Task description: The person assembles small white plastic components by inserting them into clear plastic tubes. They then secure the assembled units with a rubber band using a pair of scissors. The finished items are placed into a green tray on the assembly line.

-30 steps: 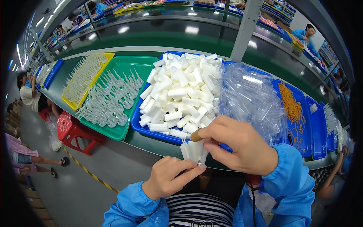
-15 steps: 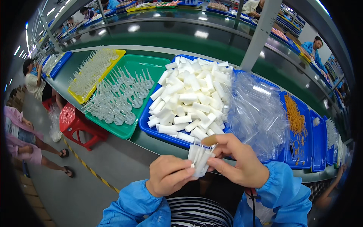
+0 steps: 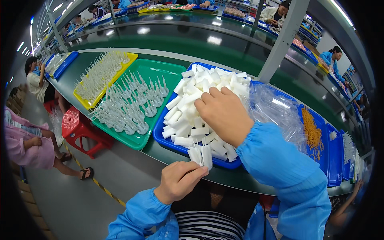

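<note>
My left hand is closed on a clear plastic pronged part, held upright by its base between thumb and fingers. White block-shaped sleeves sit over some of its prongs, and thin prong tips stick out above them. Just beyond it stands a blue tray heaped with white foam-like blocks. My right hand reaches down onto this heap with its fingers curled. Its fingertips are hidden from view, so whatever they grip cannot be made out.
Left of the heap, a green tray and a yellow tray carry rows of pronged clear parts. To the right lie clear plastic bags and orange rubber bands. A red stool and a person in pink are at left.
My right hand has left the pronged part and moved up and forward onto the heap of white blocks. My left hand keeps hold of the part, which now stands more upright.
</note>
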`<state>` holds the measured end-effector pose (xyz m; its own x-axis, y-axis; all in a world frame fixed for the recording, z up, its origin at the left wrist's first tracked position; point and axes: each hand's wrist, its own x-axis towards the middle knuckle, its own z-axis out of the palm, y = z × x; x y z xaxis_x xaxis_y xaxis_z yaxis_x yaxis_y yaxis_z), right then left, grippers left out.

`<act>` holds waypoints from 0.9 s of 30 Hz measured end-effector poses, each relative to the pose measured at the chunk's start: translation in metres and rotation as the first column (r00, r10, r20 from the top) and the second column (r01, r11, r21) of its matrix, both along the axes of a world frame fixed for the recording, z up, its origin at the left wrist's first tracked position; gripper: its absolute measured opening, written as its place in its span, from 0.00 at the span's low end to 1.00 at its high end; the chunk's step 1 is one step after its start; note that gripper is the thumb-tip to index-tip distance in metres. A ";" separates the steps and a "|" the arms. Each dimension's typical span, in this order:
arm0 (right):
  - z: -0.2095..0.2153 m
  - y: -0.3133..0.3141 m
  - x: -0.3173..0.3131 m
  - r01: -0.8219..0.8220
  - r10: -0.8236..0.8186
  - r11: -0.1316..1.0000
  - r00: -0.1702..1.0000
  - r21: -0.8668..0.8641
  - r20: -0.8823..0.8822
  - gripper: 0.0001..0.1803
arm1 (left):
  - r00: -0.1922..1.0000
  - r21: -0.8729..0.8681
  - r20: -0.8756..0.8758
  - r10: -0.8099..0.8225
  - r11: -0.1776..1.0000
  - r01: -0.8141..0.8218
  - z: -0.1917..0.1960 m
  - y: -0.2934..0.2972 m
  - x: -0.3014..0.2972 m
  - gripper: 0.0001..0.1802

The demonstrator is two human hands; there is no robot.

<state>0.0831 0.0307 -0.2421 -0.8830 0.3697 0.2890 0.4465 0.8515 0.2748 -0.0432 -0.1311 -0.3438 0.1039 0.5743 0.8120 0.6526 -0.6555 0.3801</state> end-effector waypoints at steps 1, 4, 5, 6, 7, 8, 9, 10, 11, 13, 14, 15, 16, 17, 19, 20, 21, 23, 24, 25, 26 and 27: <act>-0.002 0.002 -0.001 0.016 -0.018 0.999 0.998 0.039 0.066 0.14 | 1.000 0.004 0.008 -0.010 1.000 0.010 -0.001 0.003 0.001 0.21; -0.004 0.002 -0.005 0.023 -0.026 0.997 0.998 0.068 0.051 0.14 | 1.000 0.015 0.003 -0.018 1.000 0.018 -0.005 0.007 0.001 0.22; -0.003 0.001 -0.005 0.013 -0.013 0.999 1.000 0.037 -0.015 0.14 | 1.000 0.017 0.009 -0.012 1.000 0.012 -0.004 0.007 0.001 0.22; 0.003 0.000 -0.003 0.004 -0.003 1.000 0.997 0.007 -0.080 0.13 | 1.000 0.018 0.015 -0.008 1.000 0.008 -0.004 0.008 0.001 0.22; 0.009 -0.001 -0.001 -0.006 0.003 1.000 0.989 -0.022 -0.146 0.13 | 1.000 0.020 0.021 -0.006 1.000 0.005 -0.003 0.008 0.001 0.22; 0.015 -0.006 0.004 0.001 -0.059 0.976 0.965 -0.218 -0.256 0.13 | 1.000 0.021 0.007 -0.014 1.000 0.014 -0.001 0.008 0.001 0.22; 0.020 -0.012 0.009 -0.014 -0.141 0.914 0.926 -0.405 -0.351 0.14 | 1.000 0.021 -0.007 -0.023 0.999 0.023 0.001 0.008 0.001 0.21; 0.025 -0.019 0.014 -0.054 -0.239 0.819 0.874 -0.571 -0.424 0.14 | 0.999 0.022 -0.021 -0.032 0.999 0.033 0.003 0.007 0.001 0.20; 0.027 -0.025 0.019 -0.112 -0.308 0.724 0.831 -0.681 -0.464 0.14 | 0.996 0.003 -0.068 -0.065 0.998 0.065 0.006 0.003 -0.001 0.19; 0.026 -0.039 0.029 -0.256 -0.457 0.494 0.736 -0.831 -0.499 0.16 | 0.978 -0.038 -0.159 -0.131 0.991 0.127 0.014 -0.007 -0.006 0.17; 0.021 -0.046 0.035 -0.295 -0.502 0.446 0.699 -0.845 -0.509 0.15 | 0.969 0.027 -0.187 -0.163 0.985 0.171 0.017 -0.006 -0.006 0.20; 0.018 -0.053 0.041 -0.303 -0.518 0.396 0.706 -0.867 -0.484 0.15 | 0.962 0.010 -0.190 -0.194 0.980 0.199 0.022 -0.007 -0.005 0.20; 0.017 -0.059 0.048 -0.311 -0.532 0.345 0.712 -0.885 -0.458 0.15 | 0.955 -0.008 -0.193 -0.224 0.974 0.227 0.027 -0.009 -0.003 0.20; 0.018 -0.064 0.054 -0.326 -0.543 0.292 0.718 -0.899 -0.436 0.15 | 0.947 -0.028 -0.201 -0.251 0.968 0.251 0.032 -0.011 -0.001 0.21; 0.021 -0.069 0.064 -0.343 -0.536 0.233 0.736 -0.910 -0.414 0.15 | 0.948 -0.039 -0.199 -0.248 0.969 0.245 0.034 -0.013 0.001 0.20; 0.022 -0.071 0.070 -0.342 -0.520 0.288 0.729 -0.894 -0.446 0.16 | 0.946 -0.048 -0.197 -0.256 0.967 0.251 0.035 -0.013 0.002 0.20; 0.022 -0.073 0.075 -0.341 -0.502 0.341 0.722 -0.876 -0.476 0.16 | 0.945 -0.058 -0.195 -0.263 0.965 0.256 0.036 -0.014 0.004 0.20; 0.017 -0.074 0.084 -0.347 -0.429 0.444 0.727 -0.826 -0.536 0.16 | 0.942 -0.071 -0.173 -0.288 0.957 0.280 0.035 -0.015 0.008 0.20; 0.016 -0.075 0.089 -0.348 -0.390 0.495 0.730 -0.796 -0.562 0.16 | 0.940 -0.076 -0.162 -0.301 0.953 0.292 0.036 -0.015 0.011 0.20; 0.016 -0.078 0.093 -0.354 -0.377 0.454 0.755 -0.818 -0.536 0.16 | 0.935 -0.076 -0.177 -0.306 0.952 0.297 0.037 -0.014 0.012 0.20; 0.015 -0.082 0.096 -0.364 -0.358 0.407 0.780 -0.838 -0.513 0.16 | 0.932 -0.081 -0.195 -0.305 0.952 0.295 0.038 -0.014 0.012 0.20; 0.014 -0.085 0.099 -0.371 -0.337 0.359 0.804 -0.856 -0.490 0.16 | 0.928 -0.086 -0.213 -0.304 0.952 0.292 0.040 -0.014 0.012 0.20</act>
<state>0.1826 -0.0539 -0.2281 -0.7127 0.6822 0.1632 0.1705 0.3941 -0.9031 -0.0309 -0.1450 -0.3043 0.4506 0.5295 0.7187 0.5013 -0.8163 0.2871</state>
